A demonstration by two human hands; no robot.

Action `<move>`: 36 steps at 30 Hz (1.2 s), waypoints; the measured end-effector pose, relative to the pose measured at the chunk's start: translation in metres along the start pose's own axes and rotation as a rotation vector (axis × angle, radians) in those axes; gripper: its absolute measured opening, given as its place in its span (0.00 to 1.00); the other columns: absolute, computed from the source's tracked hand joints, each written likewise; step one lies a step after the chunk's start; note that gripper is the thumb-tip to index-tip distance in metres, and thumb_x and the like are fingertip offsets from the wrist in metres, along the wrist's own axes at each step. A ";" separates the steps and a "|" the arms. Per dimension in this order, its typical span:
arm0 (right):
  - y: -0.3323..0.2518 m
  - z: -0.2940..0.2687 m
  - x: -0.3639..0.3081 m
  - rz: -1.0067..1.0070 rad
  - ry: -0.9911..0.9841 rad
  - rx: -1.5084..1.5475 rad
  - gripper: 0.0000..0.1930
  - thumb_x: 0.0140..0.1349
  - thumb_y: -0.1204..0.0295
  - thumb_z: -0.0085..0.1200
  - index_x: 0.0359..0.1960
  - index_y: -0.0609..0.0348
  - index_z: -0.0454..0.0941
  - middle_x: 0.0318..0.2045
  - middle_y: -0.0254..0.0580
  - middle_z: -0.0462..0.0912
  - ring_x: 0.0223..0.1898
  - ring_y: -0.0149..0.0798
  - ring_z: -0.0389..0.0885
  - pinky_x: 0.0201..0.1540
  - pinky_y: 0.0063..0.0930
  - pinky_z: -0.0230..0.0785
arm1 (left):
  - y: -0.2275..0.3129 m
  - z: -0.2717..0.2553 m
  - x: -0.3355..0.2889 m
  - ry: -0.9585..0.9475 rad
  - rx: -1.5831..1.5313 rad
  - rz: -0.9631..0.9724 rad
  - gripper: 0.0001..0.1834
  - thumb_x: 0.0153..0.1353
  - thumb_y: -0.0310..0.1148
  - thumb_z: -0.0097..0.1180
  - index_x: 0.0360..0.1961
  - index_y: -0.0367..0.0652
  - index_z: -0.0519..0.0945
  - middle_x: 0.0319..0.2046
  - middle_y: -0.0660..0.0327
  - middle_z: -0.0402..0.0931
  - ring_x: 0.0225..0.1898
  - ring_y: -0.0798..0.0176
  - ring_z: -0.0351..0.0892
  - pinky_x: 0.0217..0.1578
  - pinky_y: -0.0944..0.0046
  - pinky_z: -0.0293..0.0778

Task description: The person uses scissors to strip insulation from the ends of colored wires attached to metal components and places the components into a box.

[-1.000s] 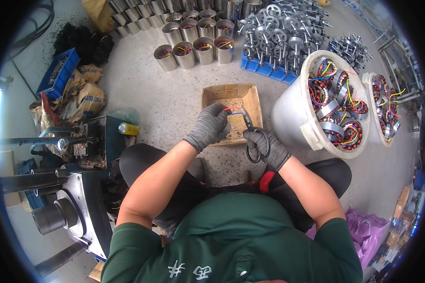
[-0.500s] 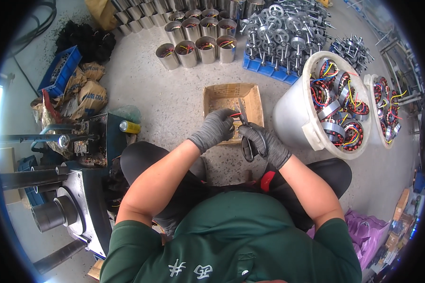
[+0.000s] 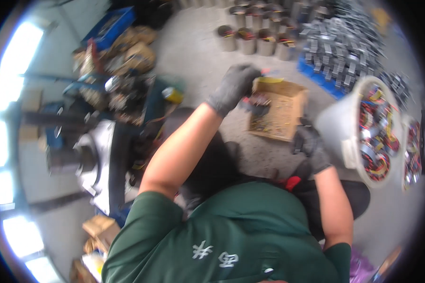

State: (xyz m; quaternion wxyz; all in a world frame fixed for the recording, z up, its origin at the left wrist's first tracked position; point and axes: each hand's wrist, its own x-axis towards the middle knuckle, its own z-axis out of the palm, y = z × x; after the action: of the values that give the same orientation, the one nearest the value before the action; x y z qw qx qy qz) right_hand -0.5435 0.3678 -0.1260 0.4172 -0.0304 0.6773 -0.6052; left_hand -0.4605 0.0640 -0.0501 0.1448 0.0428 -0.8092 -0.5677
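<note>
My left hand point(image 3: 238, 85), in a grey glove, is closed at the far left corner of a cardboard box point(image 3: 301, 101). Red and yellow wires stick out by its fingers. A blurred reddish-grey part point(image 3: 259, 100), which looks like a wound motor stator, shows just below those wires. It seems to hang from this hand. My right hand point(image 3: 311, 144), gloved too, is lower down by the box's near right corner. Its fingers are wrapped round the dark handles of scissors point(image 3: 297, 141); the blades are hard to make out. Small scraps lie on the box's bottom.
A white tub point(image 3: 337, 129) full of wired stators stands at right, a second behind it. Beyond are a blue crate point(image 3: 323, 78) heaped with metal rotors and rows of metal cylinders point(image 3: 246, 41) holding wires. A machine point(image 3: 97, 162) and yellow can point(image 3: 173, 95) are at left.
The view has swung, so the surroundings sit further right. My hands have parted: the left has gone up and away, the right has drawn back with the scissors. The stator-like part now shows.
</note>
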 end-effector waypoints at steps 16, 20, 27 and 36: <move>-0.043 0.013 -0.035 -0.097 0.012 0.121 0.12 0.69 0.60 0.52 0.31 0.53 0.72 0.19 0.29 0.71 0.18 0.25 0.69 0.21 0.18 0.60 | -0.017 -0.178 -0.226 0.444 0.127 -0.730 0.16 0.65 0.37 0.61 0.44 0.32 0.81 0.31 0.61 0.81 0.31 0.72 0.78 0.31 0.72 0.75; -0.043 0.010 -0.035 -0.051 0.051 0.089 0.13 0.67 0.57 0.56 0.36 0.52 0.74 0.22 0.28 0.71 0.22 0.25 0.71 0.23 0.19 0.63 | -0.042 -0.189 -0.339 0.658 -0.341 -0.915 0.08 0.64 0.27 0.55 0.40 0.35 0.82 0.26 0.62 0.77 0.26 0.67 0.80 0.27 0.65 0.77; -0.033 0.011 -0.028 -0.096 0.109 0.079 0.13 0.67 0.58 0.54 0.37 0.55 0.74 0.23 0.31 0.73 0.24 0.28 0.73 0.26 0.22 0.65 | -0.068 -0.162 -0.492 1.405 -0.805 -0.819 0.15 0.63 0.24 0.50 0.50 0.45 0.78 0.38 0.62 0.82 0.36 0.65 0.80 0.37 0.62 0.76; -0.040 0.022 -0.036 -0.070 0.005 0.108 0.14 0.70 0.59 0.50 0.31 0.53 0.72 0.21 0.33 0.72 0.21 0.31 0.71 0.27 0.24 0.63 | -0.209 -0.161 -0.555 1.307 -0.379 -0.464 0.28 0.69 0.36 0.46 0.71 0.48 0.63 0.68 0.58 0.64 0.68 0.54 0.63 0.69 0.57 0.58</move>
State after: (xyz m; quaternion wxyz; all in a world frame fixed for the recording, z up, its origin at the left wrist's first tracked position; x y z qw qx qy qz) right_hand -0.5256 0.3588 -0.0716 0.3950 -0.0299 0.6432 -0.6553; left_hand 0.0950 -0.0258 -0.2979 0.4804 0.5189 -0.4145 -0.5729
